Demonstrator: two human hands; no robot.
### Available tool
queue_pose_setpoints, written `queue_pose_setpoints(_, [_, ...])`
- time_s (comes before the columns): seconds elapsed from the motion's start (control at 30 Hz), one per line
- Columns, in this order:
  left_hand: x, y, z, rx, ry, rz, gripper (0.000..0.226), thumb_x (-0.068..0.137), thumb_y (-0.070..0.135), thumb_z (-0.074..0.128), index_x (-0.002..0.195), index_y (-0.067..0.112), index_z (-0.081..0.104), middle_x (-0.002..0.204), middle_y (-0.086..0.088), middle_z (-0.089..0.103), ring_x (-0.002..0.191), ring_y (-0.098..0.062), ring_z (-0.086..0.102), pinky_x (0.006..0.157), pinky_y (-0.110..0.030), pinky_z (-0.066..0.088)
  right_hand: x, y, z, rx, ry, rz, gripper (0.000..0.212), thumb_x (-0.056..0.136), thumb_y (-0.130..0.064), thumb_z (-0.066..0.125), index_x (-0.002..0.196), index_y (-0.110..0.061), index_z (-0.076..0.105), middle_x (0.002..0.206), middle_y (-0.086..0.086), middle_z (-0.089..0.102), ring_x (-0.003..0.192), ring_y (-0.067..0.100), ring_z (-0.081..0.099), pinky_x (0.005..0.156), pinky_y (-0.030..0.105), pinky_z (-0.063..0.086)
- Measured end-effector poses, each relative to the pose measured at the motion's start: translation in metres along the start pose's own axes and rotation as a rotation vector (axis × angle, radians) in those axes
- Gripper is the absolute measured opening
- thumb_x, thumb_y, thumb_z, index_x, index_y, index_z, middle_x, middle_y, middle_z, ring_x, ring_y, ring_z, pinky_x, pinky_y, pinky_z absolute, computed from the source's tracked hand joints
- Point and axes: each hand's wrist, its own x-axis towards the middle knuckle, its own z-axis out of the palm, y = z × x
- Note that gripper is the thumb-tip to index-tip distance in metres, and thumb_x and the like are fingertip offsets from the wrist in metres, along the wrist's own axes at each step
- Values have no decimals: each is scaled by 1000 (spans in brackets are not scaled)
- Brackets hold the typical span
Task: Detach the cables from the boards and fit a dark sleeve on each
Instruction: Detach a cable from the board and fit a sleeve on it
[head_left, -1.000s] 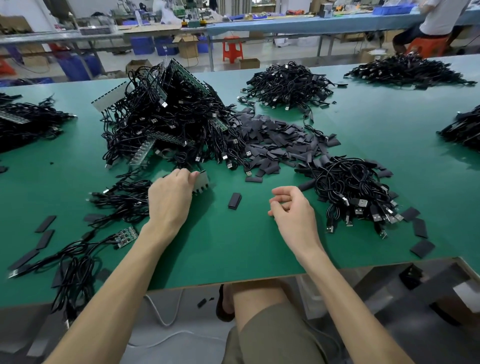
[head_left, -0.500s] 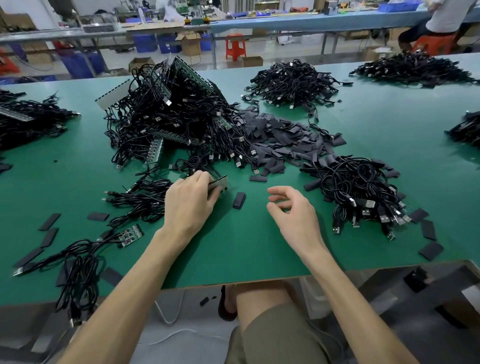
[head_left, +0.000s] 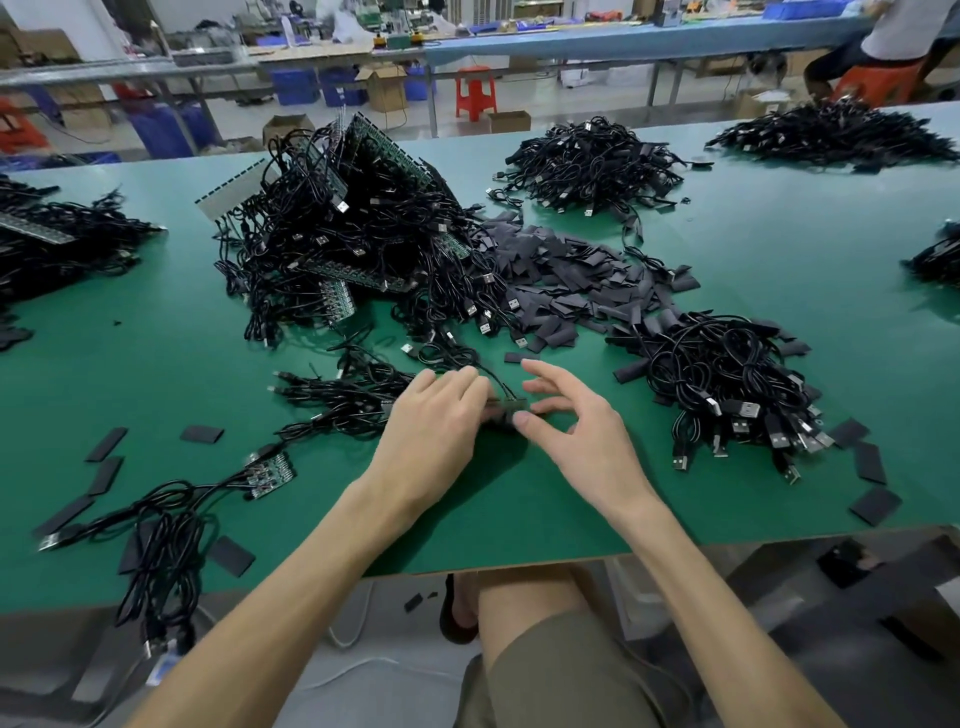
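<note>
- Left hand (head_left: 436, 426) clamps a small flat circuit board (head_left: 506, 404) with thin black cables (head_left: 493, 379) attached; right hand (head_left: 582, 436) has fingers spread, thumb beside the board.
- Beyond the fingertips, a big board tangle (head_left: 353, 244) is left; right of them, a smaller cable pile (head_left: 727, 395) seems finished.

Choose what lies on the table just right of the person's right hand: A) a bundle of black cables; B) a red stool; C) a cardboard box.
A: the bundle of black cables lies right of the right hand; the left hand grips a small board.
</note>
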Motion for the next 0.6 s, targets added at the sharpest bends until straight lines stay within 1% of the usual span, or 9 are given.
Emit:
queue_pose_setpoints(0.07, [-2,4,-4,-11,32,47,16,98,21,63,86,11,64,81,-3,59,74,-24,59,69,-35,38,0,0,1,-19,-54,-35,50,91,-27,73,132,-51,57,120,-24,67,110,-3,62,82,34,45])
queue_pose_setpoints(0.17, [-1,5,-10,-43,37,44,11,97,18,66,89,10,67,82,-3,61,76,-25,62,70,-35,39,0,1,0,-62,-55,-63,32,91,-30,73,118,-46,65,110,-20,72,80,-13,62,68,26,38])
queue_pose_setpoints(0.23, [-1,4,-13,-90,13,28,14,99,22,64,93,10,69,85,-2,63,78,-24,63,71,-36,42,1,2,0,-39,-25,-52,16,92,-27,73,103,-37,70,96,-20,74,78,-9,64,68,23,40])
queue_pose_setpoints(0.3, [-2,1,-16,-169,-22,-8,20,100,30,62,101,11,69,94,0,67,88,-22,65,79,-36,46,1,0,1,6,6,-54,12,93,-21,73,93,-33,71,87,-20,73,84,-3,65,69,13,41])
queue_pose_setpoints(0.37, [-3,-7,-19,-207,-52,-72,32,94,37,66,115,12,67,111,0,67,106,-22,61,95,-37,43,0,-2,2,5,51,-74,13,94,-16,71,93,-30,71,85,-15,72,79,-2,62,66,10,39])
queue_pose_setpoints(0.43, [-5,-19,-23,-149,-71,-177,53,85,42,74,128,15,61,128,-1,59,123,-23,52,106,-37,30,-1,-3,1,8,123,-80,9,97,-15,68,97,-24,71,88,-11,72,75,1,59,67,13,39])
queue_pose_setpoints(0.5, [-7,-32,-25,-104,-114,-328,68,80,48,78,137,18,55,138,0,51,131,-22,41,109,-39,21,-1,-4,-3,63,195,-57,7,99,-15,65,101,-19,71,93,-6,72,81,9,61,73,25,46])
queue_pose_setpoints(0.57, [-11,-45,-25,-138,-200,-465,71,82,52,76,142,20,52,142,1,47,133,-21,36,111,-39,19,-2,-5,-6,137,238,-44,9,101,-13,62,103,-13,70,94,0,72,86,19,67,74,33,53])
queue_pose_setpoints(0.6, [-13,-50,-23,-166,-237,-510,68,86,52,73,143,21,52,141,1,48,133,-21,36,111,-39,19,-3,-6,-6,163,248,-45,10,102,-11,60,104,-11,69,95,3,73,86,19,70,71,32,54])
